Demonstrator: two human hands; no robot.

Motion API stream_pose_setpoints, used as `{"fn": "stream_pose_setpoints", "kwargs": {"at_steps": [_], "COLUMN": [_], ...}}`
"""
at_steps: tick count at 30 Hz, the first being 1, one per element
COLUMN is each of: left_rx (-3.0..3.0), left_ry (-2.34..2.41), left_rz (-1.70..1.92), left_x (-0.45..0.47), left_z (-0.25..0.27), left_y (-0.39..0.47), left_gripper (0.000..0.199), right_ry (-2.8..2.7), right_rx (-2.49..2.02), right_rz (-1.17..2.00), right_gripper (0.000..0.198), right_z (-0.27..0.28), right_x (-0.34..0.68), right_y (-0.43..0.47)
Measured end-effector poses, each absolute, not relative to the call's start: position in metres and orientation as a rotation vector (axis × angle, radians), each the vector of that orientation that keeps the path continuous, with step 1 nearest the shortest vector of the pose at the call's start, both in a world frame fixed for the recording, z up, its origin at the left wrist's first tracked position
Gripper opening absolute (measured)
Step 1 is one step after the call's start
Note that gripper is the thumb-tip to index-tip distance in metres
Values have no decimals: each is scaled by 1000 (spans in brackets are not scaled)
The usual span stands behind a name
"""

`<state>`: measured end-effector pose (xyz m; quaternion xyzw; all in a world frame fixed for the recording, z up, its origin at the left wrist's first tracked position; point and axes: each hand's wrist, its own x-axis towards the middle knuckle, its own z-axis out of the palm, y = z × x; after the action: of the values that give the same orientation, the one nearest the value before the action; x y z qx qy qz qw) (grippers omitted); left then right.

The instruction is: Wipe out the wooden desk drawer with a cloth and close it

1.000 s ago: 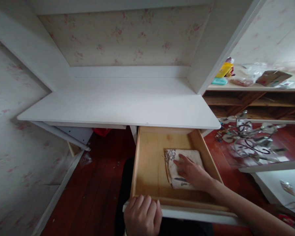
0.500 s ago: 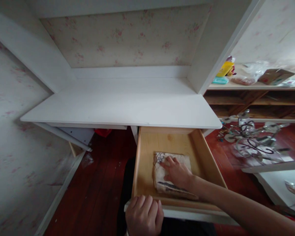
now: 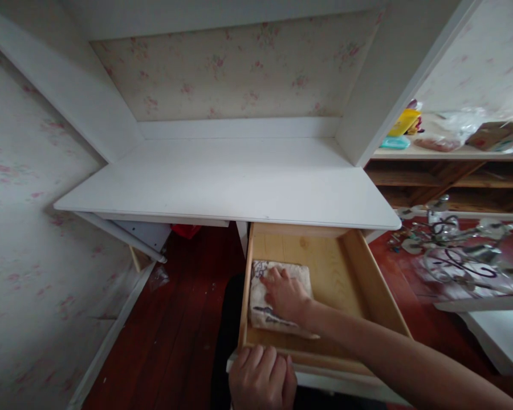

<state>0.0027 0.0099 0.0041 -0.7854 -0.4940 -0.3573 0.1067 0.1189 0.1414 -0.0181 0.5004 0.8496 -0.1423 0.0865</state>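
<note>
A wooden drawer (image 3: 325, 256) with a white front is pulled out from under the white desk (image 3: 222, 179). Inside it, against the left wall, lies a folded cloth (image 3: 260, 313), pale with dark patterned patches. My right hand (image 3: 284, 293) rests flat on the cloth with its fingers spread. My left hand (image 3: 263, 378) is closed over the top edge of the drawer front, near its left corner; the thumb lies along the right side of the fist.
A metal and glass chandelier (image 3: 461, 245) lies on the red wooden floor (image 3: 183, 319) at right. Behind it, a low shelf unit (image 3: 431, 154) bears plastic bags and a cardboard box (image 3: 496, 135). Flowered wallpaper (image 3: 29, 228) covers the left wall.
My right hand has slid the cloth left across the drawer bottom, up to the left wall. My left hand keeps its hold on the drawer front. The view has shifted slightly left.
</note>
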Motion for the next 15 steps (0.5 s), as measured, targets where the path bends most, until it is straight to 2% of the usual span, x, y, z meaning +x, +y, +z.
{"fn": "stream_pose_setpoints", "kwargs": {"at_steps": [7, 15], "left_rx": [-2285, -2308], "left_ry": [-1442, -1436], "left_rz": [-1074, -1049], "left_x": [3, 2], "left_z": [0, -5], "left_y": [11, 9], "left_gripper": [24, 22], "right_ry": [2441, 2515], "right_rx": [1750, 1743], "right_rz": [-207, -174], "right_gripper": [53, 47], "right_z": [-36, -48], "right_x": [112, 166], "right_y": [214, 216]}}
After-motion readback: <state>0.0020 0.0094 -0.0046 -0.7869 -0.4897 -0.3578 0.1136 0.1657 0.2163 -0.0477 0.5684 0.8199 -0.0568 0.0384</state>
